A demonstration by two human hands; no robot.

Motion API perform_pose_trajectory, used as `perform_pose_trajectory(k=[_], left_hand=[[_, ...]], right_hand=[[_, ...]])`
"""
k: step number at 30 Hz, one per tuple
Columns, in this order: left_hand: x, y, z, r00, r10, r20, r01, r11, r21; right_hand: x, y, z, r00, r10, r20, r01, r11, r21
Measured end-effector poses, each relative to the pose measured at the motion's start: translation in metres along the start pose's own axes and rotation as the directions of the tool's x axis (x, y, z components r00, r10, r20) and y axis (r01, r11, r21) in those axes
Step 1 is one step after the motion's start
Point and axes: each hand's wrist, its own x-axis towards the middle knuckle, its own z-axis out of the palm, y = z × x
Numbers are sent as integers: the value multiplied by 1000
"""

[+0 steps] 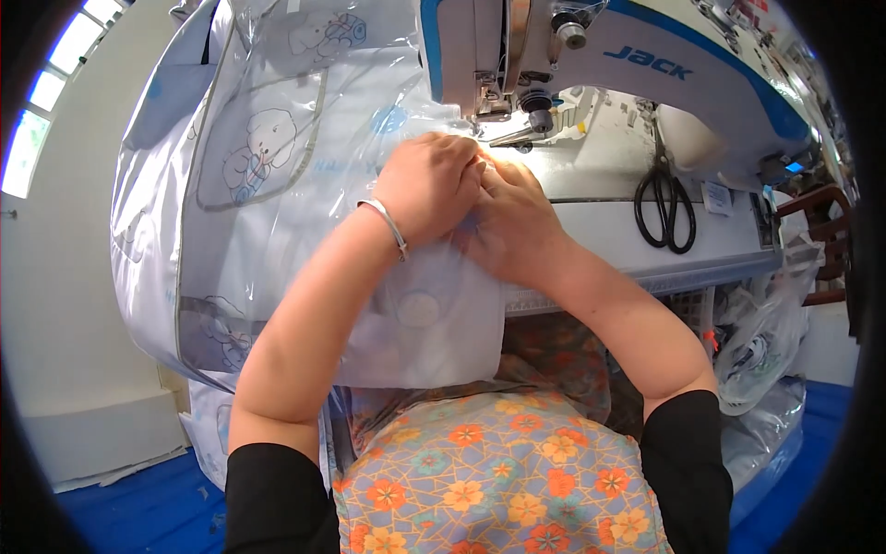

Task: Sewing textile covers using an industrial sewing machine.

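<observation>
Glossy plastic, smooth metal, matt cloth

Printed sheet [318, 212]: glossy, clear-plastic look, creased. Sewing machine [701, 102]: smooth, painted, semi-gloss; tension knob [569, 33] shiny metal. Counter [609, 231]: smooth, low sheen. Scissors [661, 174]: smooth satin handles. Bangle [392, 229]: polished metal. Apron [498, 471]: matt cloth. Sleeve [688, 452]: matt cloth. Bag [766, 323]: clear crinkled plastic.

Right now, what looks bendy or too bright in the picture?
In the head view, the fisheye lens makes black rounded corners and the window slants along the rim, its panes mostly washed out white; in the head view, a bright glow lights the metal bed; also in the head view, shiny streaks cross the cover.
</observation>
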Motion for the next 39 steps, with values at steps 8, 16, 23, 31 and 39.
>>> perform_pose_trajectory(k=[8,16,23,31,39], left_hand=[[-8,-9,9,998,-53,-34,53,999,-3],[-8,-3,24,998,47,-38,-36,967,252],[-16,11,30,997,-72,35,57,950,308],[-25,11,38,997,-6,-78,27,961,276],[-32,-7,26,992,58,-116,-57,998,11]], right_hand=[[3,3,-2,1000,28,12,-29,999,34],[-50,-23,-28,999,18,42,-21,996,89],[-96,-31,-32,979,-170,109,158,981,112],[-88,-30,-37,989,-127,70,108,970,219],[-75,-66,-43,951,182,249,-308,539,784]])
